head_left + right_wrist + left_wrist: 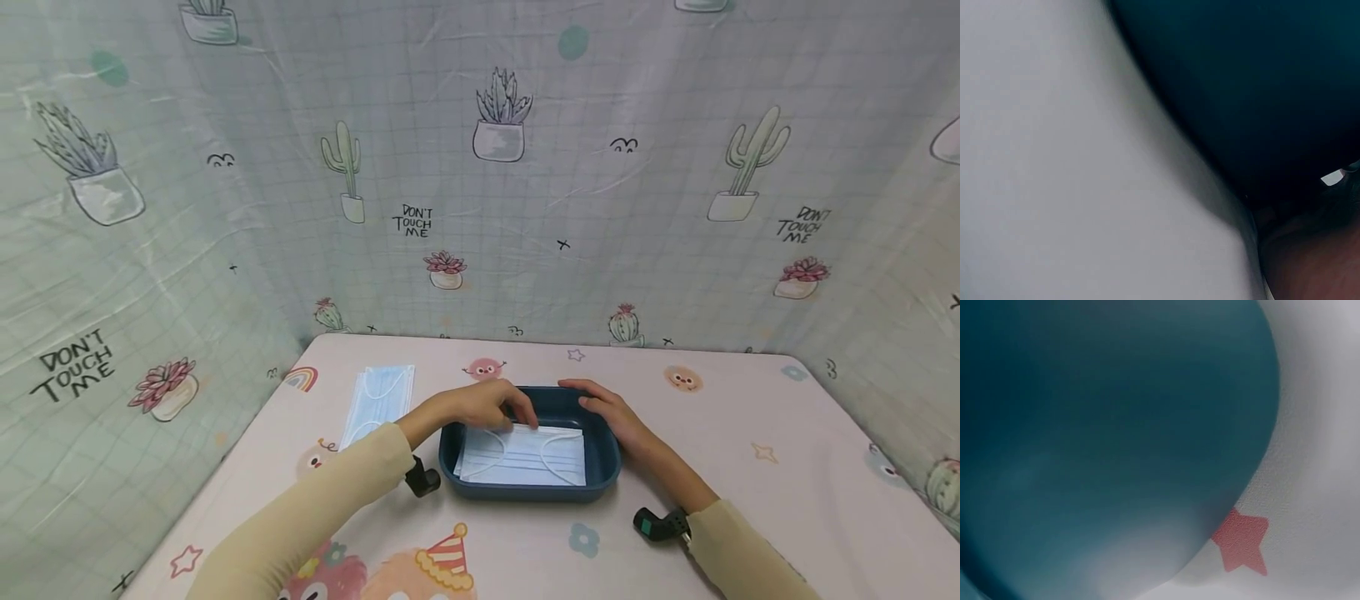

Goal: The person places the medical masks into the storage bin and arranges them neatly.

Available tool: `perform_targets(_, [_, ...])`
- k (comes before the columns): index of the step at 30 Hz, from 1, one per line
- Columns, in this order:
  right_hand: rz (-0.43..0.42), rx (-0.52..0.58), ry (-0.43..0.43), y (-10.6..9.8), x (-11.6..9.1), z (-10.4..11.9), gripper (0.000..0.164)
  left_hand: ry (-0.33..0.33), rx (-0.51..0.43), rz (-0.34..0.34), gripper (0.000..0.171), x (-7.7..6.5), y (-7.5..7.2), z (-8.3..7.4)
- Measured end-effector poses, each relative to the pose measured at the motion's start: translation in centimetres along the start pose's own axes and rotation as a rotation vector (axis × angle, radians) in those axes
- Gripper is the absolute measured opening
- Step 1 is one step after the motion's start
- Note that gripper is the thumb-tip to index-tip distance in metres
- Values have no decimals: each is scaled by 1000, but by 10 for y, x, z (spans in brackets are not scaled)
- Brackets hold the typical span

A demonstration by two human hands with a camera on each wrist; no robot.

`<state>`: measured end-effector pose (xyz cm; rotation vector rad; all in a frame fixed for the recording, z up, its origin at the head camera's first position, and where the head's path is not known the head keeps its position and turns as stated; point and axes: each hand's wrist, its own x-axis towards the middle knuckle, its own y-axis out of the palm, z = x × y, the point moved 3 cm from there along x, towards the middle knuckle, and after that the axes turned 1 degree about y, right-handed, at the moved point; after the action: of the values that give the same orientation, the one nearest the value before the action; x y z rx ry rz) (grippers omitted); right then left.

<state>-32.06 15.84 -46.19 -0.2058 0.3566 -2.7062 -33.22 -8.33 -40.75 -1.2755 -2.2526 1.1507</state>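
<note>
While the right hand (617,417) rests on the right far corner of the dark blue box (525,493), fingers extended and loosely spread along the rim, the left hand (487,406) reaches inside. Left fingers bent downward, tips at the far edge of the boxed masks (525,458); cannot tell whether they pinch any. These masks lie flat, pale, white ear loops on top, toward the box's near wall. Box sits between the left and right edges of the table (735,417). Second group, light blue masks (384,396), lies near the table's far left corner, lower part behind the left sleeve (322,504). Left wrist view: blurred box, printed red star (1242,542) just beside it.
</note>
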Motion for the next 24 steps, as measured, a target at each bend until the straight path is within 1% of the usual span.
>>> perform_targets(6, [0, -4, 0, 0, -2, -1, 45, 33, 12, -25, 34, 0, -3, -1])
perform_targets(11, [0, -9, -5, -1, -1, -2, 45, 14, 29, -34, 33, -1, -3, -2])
perform_targets(18, [0, -25, -8, -2, -1, -2, 45, -6, 49, -68, 31, -3, -5, 1])
perform_targets(20, [3, -19, -10, -1, -1, -2, 45, -5, 38, -79, 30, -5, -7, 1])
perform_targets(24, [8, -14, -13, -1, -1, -2, 45, 2, -26, -115, 28, -9, -14, 3])
